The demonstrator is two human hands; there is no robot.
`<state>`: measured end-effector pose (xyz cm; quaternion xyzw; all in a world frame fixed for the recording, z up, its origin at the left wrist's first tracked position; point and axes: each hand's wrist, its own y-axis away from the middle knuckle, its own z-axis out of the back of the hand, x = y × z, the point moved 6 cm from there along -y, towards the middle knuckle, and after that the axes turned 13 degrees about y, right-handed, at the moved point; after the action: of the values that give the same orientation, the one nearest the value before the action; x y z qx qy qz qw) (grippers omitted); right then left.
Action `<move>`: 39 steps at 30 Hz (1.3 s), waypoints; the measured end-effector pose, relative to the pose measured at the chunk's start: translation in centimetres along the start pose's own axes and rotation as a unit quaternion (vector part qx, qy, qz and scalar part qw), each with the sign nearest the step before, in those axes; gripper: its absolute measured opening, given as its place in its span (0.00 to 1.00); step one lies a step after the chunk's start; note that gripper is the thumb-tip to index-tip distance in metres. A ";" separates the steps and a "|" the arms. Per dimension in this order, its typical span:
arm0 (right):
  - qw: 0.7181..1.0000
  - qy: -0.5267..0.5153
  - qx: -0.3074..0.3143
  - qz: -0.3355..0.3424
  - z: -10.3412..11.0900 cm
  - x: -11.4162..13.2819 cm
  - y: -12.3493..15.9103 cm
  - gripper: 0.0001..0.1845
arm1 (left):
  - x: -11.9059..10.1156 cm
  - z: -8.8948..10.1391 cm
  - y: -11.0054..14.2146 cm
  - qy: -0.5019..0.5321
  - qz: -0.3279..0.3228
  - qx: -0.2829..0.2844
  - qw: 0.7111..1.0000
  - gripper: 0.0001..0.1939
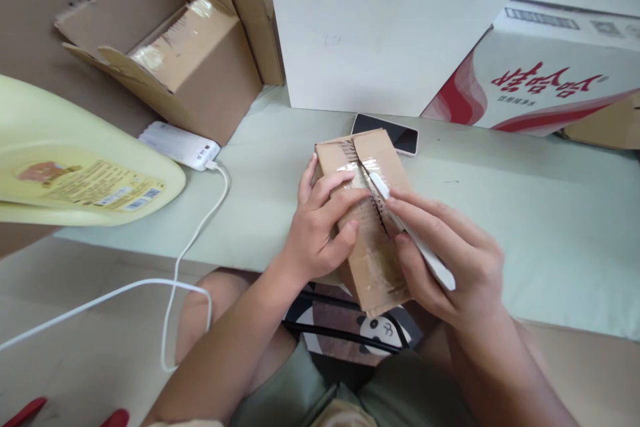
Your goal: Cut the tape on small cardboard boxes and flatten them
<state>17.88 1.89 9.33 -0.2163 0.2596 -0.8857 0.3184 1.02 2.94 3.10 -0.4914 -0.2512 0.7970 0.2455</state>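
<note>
A small brown cardboard box (373, 267) rests at the table's near edge, its lower end jutting out over my lap. Glossy clear tape lies across its top, and a dark gap runs along the centre seam. My left hand (323, 217) grips the box from the left, fingers and thumb pressing on its top. In my right hand (450, 250) is a slim white utility knife (434, 265), pinched between thumb and fingers, its front end on the seam. Whether the blade is out cannot be made out.
Behind the box lies a phone (387, 133). A white power bank (180, 145) with a white cable (200, 223) sits left, near a yellow bottle (90, 167) and an opened carton (215, 73). White boxes (360, 47) and a red-white carton (550, 80) line the back.
</note>
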 end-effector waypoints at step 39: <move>0.998 -0.022 -0.019 -0.056 -0.4 -0.8 -0.6 0.15 | 0.1 0.0 -0.2 -0.006 -0.007 -0.011 1.000 0.19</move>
<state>17.98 2.91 9.19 -0.2559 0.2571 -0.8921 0.2694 1.05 3.11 3.13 -0.4877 -0.2645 0.7953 0.2443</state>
